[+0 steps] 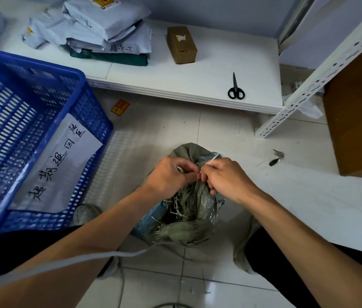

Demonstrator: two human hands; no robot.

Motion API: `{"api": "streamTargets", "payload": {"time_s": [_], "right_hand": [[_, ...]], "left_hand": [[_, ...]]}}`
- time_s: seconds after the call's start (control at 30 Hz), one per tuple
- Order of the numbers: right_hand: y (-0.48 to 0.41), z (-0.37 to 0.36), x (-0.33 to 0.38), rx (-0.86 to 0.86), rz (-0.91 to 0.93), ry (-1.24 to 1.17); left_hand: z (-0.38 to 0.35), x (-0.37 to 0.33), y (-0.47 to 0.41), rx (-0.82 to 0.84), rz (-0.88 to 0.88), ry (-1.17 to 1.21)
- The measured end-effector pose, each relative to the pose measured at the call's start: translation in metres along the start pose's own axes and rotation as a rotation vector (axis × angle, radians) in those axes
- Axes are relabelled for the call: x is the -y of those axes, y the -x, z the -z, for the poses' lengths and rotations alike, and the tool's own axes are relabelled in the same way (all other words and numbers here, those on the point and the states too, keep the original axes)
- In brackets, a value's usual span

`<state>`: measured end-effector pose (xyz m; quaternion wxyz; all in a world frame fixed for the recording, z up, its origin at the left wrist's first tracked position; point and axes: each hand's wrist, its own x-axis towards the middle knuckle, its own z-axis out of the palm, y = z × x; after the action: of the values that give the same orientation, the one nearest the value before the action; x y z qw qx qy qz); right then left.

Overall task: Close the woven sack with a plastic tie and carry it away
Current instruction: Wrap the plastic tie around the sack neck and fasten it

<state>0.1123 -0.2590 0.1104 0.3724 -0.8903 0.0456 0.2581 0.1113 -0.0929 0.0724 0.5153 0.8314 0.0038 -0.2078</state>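
Observation:
A grey-green woven sack [189, 221] stands on the tiled floor between my knees, its frayed mouth bunched together at the top. A thin white plastic tie [211, 160] runs around the gathered neck, one end sticking up to the right. My left hand [170, 175] pinches the tie at the neck from the left. My right hand [224, 177] grips the tie and the bunched fabric from the right. Both hands meet at the same spot, and the tie's fastening is hidden by my fingers.
A blue plastic crate [26, 134] with a handwritten paper label stands at left. On the low white shelf [175, 85] lie black scissors [235, 88], a small cardboard box [181, 44] and stacked mail bags [100, 30]. A white metal rack post [313, 85] and brown box are at right.

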Motion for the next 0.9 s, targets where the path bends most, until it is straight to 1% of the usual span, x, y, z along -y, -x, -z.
{"api": "streamTargets", "payload": {"time_s": [0.1, 0.23, 0.37, 0.47, 0.57, 0.67, 0.73, 0.83, 0.9], "right_hand": [[0.001, 0.002, 0.002, -0.028, 0.018, 0.019], [0.001, 0.008, 0.003, -0.072, 0.017, -0.026], [-0.002, 0.007, -0.004, -0.073, 0.002, -0.049], [-0.004, 0.007, -0.007, -0.084, 0.011, -0.106], [-0.004, 0.004, -0.008, -0.066, 0.010, -0.089], [-0.001, -0.003, -0.008, -0.015, -0.023, 0.159], [0.001, -0.006, -0.007, 0.045, -0.028, 0.243], [0.002, -0.006, -0.007, 0.188, -0.055, 0.123], [0.002, -0.006, -0.007, 0.236, -0.071, 0.065]], "left_hand": [[0.003, -0.004, 0.000, 0.005, -0.024, -0.065], [0.004, -0.005, 0.001, 0.025, -0.051, -0.083], [-0.002, -0.002, 0.001, -0.001, -0.044, -0.102], [-0.004, -0.001, 0.002, -0.007, -0.012, -0.042], [0.001, -0.001, -0.001, -0.011, 0.101, 0.095], [0.005, 0.001, -0.002, -0.029, 0.191, 0.208], [0.006, 0.002, -0.001, -0.029, 0.222, 0.262], [0.007, 0.002, 0.000, -0.037, 0.258, 0.383], [0.007, 0.000, 0.000, -0.028, 0.280, 0.457]]}}
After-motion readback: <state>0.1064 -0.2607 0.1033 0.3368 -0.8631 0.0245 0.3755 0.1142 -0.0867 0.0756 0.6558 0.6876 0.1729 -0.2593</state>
